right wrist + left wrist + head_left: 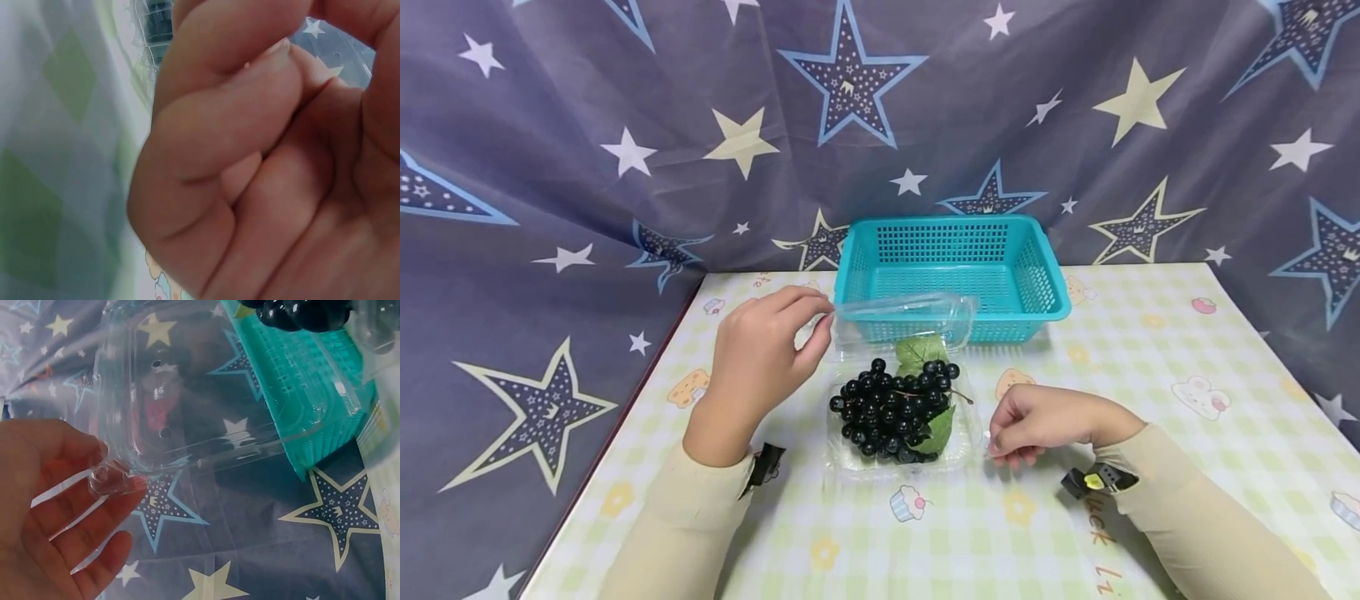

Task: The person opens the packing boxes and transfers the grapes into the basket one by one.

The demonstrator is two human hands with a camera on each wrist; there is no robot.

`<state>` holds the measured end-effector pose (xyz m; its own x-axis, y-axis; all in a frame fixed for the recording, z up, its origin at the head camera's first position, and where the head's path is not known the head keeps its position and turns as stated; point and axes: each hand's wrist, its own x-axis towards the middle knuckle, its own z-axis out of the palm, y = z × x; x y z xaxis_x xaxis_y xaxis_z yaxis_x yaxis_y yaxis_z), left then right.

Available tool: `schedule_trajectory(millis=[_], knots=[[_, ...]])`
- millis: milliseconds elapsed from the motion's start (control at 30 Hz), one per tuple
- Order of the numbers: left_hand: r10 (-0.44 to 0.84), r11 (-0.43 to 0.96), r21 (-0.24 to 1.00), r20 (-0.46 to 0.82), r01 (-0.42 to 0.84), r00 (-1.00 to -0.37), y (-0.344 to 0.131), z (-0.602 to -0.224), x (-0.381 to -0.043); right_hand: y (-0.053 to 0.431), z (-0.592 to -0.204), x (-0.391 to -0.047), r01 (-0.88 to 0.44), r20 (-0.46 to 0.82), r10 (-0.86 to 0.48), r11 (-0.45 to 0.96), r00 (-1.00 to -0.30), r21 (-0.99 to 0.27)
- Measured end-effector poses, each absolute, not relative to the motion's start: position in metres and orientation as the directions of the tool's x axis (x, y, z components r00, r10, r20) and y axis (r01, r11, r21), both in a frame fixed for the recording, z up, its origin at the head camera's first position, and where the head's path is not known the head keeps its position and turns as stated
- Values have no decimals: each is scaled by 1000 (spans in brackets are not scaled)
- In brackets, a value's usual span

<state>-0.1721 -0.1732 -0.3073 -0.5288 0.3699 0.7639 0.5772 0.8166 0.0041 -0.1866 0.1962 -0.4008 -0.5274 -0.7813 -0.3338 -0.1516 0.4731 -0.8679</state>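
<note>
Left hand [766,350] pinching a corner of the raised clear lid [904,315] now, its outline hard to trace before the teal basket [1045,318]; dark grapes [883,412] lie in the clear box [961,448] between the hands, partly hiding two leaves [938,432]; right hand [1048,419] curls beside the box's edge; whether it's gripping, I can't tell.

the perforated rectangular plastic basket [1032,317] at the far side is plain turquoise. nearer, the clear, colourless plastic box [961,454] shows glossy black round grapes [891,408] and veined green leaves [936,431]. the flat printed tablecloth [970,550] is checked pale green and white, with yellow-orange flowers and pinkish cupcakes. the hanging cloth backdrop [662,83] is dark greyish blue, patterned with white, cream and blue-edged stars. left and right, the long fabric sleeves [670,525] are plain beige.
</note>
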Motion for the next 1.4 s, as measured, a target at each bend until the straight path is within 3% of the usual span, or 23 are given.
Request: schedule_trajectory(millis=[267,567,800,933,1167,1400], knots=[[313,836,50,774,546,-550,-174,-308,-184,200,-400,-185,-161,-325,-778,473,-538,-866],[271,818,185,712,545,-648,-182,-314,-195,203,-396,-186,-174,-315,-785,466,-533,-867],[224,797,275,691,538,-687,-187,-320,-198,203,-397,-188,-196,-284,-787,450,-547,-871],[197,803,303,677,513,-709,-192,-323,-195,197,-399,-187,-256,-227,-753,465,-618,-847],[168,824,319,652,469,-739,-195,-320,-193,180,-392,-180,-411,-17,-580,597,-814,-689],[158,828,325,646,456,-747,-194,-319,-192,169,-388,-171,-431,97,-481,655,-871,-620]])
